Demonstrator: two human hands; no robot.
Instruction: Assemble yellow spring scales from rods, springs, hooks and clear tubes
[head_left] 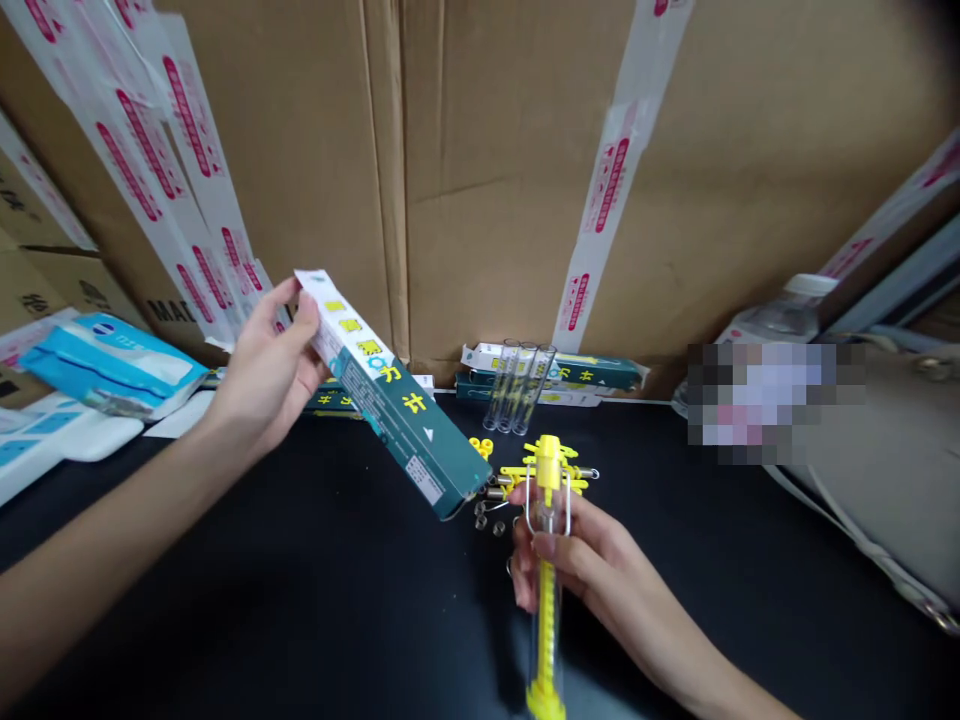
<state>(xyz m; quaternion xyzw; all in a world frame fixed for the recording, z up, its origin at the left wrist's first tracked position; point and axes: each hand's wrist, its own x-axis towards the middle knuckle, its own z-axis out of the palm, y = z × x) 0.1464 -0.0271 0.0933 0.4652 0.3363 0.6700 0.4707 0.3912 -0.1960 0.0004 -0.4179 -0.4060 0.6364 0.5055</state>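
Holding: left hand [262, 365] gripping printed box [397, 410] | right hand [592, 560] gripping clear tube [546, 630] | black tabletop [300, 590] | taped cartons [487, 180] behind

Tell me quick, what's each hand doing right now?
Left hand: closed, holding a teal and white cardboard box.
Right hand: closed, holding a clear tube with yellow plastic parts.

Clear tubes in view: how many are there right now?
4: three clear tubes grouped before the green boxes at the back of the black bench, and one clear tube in the right hand. Others may be hidden.
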